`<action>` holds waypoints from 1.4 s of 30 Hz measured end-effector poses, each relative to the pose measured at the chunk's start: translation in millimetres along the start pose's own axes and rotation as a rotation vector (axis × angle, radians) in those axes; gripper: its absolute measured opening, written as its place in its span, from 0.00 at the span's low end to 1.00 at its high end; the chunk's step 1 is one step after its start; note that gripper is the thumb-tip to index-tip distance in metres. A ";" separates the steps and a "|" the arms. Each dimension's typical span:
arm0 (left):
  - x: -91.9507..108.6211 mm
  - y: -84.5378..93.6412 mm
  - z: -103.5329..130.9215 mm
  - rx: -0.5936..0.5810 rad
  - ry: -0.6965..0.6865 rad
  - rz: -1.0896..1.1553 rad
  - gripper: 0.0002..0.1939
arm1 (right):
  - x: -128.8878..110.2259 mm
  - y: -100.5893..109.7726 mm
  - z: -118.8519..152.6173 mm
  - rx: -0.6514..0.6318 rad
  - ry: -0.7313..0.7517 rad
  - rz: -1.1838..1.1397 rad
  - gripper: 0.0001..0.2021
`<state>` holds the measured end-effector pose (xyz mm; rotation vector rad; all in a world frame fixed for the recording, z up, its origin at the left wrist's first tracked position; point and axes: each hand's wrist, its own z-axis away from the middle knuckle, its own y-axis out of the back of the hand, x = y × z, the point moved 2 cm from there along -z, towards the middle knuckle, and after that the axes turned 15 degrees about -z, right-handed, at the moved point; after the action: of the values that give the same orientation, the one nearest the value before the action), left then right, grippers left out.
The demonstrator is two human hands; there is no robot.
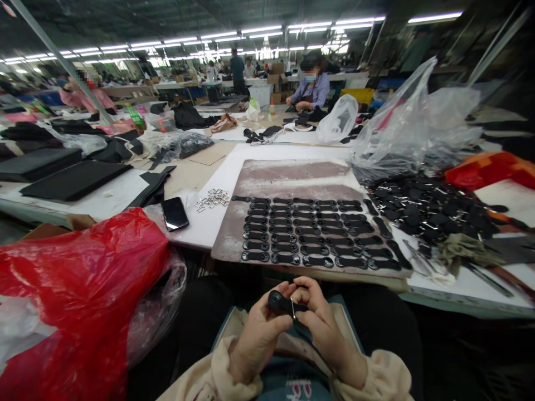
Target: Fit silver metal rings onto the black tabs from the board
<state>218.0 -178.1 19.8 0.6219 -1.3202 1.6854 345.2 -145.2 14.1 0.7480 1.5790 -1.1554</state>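
My left hand (264,326) is closed on one rounded end of a black strap tab (279,301) above my lap. A thin silver metal ring (293,308) sits around the tab's narrow middle. With fingers closed, my right hand (320,314) grips the tab's other end beside the ring. In front of both hands lies a brownish board (284,181) carrying rows of similar black tabs (307,231). Loose silver metal rings (212,199) form a small pile left of the board.
A phone (174,214) and a red plastic bag (96,278) are at left. Black pieces with metal rings (430,209) are heaped at right, near tools (487,278) and a clear plastic bag (401,128). Across the tables sits a co-worker (311,89).
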 end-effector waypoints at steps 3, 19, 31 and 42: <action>2.1 5.8 1.6 -0.052 0.077 -0.005 0.20 | -6.0 3.3 -2.7 -0.051 -0.054 0.003 0.26; -3.9 5.4 3.2 0.098 0.160 -0.135 0.15 | -11.3 8.4 -14.9 -0.098 -0.143 0.131 0.33; -3.8 17.3 3.0 0.335 -0.366 -0.636 0.06 | -25.7 -7.7 6.5 -0.064 -0.145 0.100 0.51; -14.0 15.0 9.9 0.399 -0.471 -0.763 0.13 | -23.4 -18.8 6.6 -0.008 -0.097 0.365 0.52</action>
<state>210.5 -192.8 4.1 1.6026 -0.8500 1.1831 338.2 -156.3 41.9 0.9164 1.2996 -0.9019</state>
